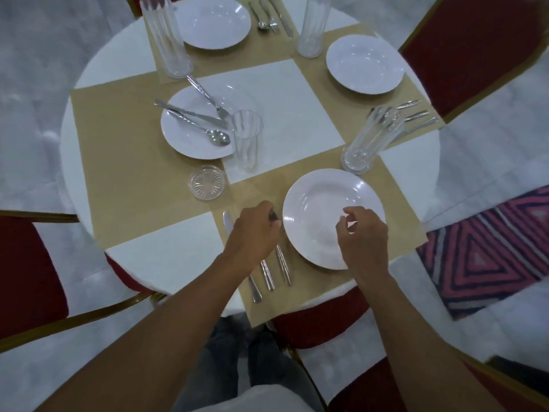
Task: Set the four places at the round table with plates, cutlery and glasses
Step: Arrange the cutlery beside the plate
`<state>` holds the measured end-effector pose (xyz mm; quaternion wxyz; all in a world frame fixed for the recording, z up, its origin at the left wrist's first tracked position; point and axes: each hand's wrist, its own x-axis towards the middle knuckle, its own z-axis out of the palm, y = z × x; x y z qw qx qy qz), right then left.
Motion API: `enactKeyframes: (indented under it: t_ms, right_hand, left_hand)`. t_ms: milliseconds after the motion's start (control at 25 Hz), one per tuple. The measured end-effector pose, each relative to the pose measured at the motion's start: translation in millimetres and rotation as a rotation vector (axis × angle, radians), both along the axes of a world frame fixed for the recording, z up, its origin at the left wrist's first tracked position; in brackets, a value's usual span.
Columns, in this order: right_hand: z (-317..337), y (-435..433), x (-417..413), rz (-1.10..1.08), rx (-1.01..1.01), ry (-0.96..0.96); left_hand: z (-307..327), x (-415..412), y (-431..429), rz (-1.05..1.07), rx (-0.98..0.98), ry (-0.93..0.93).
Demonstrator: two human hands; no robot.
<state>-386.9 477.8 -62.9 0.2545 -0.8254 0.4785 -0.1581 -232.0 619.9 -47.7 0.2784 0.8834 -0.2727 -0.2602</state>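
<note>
The round white table [71, 150] carries tan placemats and four white plates. The near plate [320, 209] lies in front of me, with three pieces of cutlery [269, 278] side by side to its left. My left hand [252, 233] rests over that cutlery, its fingers curled on one piece next to the plate's rim. My right hand [364, 233] hovers above the near plate, fingers loosely curled, holding nothing. The left plate [184, 141] has a knife, fork and spoon [219, 137] lying loose on it. Two glasses [246, 141] [206, 182] stand near it.
Far plates [214, 19] [365, 63] have cutlery [270, 16] [416, 114] beside them and tall glasses [166, 37] [312, 25] [371, 138]. Red chairs [463, 49] [26, 278] ring the table. A striped rug [490, 248] lies at the right.
</note>
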Motion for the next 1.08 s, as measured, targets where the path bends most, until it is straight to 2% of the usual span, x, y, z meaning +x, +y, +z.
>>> enactKeyframes:
  t_ms: [200,320,600,800,960,1080]
  right_hand:
    - [-10.0,-35.2,-25.1,-0.164,0.066,0.109]
    - [-15.4,-43.0,-32.9,-0.152,0.124,0.145]
    - [-20.6,-45.9,-36.4,-0.166,0.108,0.14]
    - [-12.8,-39.2,-32.7,-0.143,0.065,0.103]
    - [-2.0,4.5,-12.0,0.102,-0.076,-0.155]
    - [-6.5,60.6,10.3,0.408,-0.093,-0.179]
  left_hand:
    - [-19.7,-19.8,-19.0,-0.044,-0.016,0.088]
    - [-29.4,-25.2,-19.6,-0.034,-0.026,0.131]
    - [-26.8,-25.6,-24.7,0.012,-0.005,0.185]
    - [-10.6,-19.3,-13.1,-0.008,-0.024,0.143]
    - [-13.5,-4.9,31.6,0.136,-0.139,0.025]
    - [-37.8,-1.0,79.6,0.013,-0.086,-0.176]
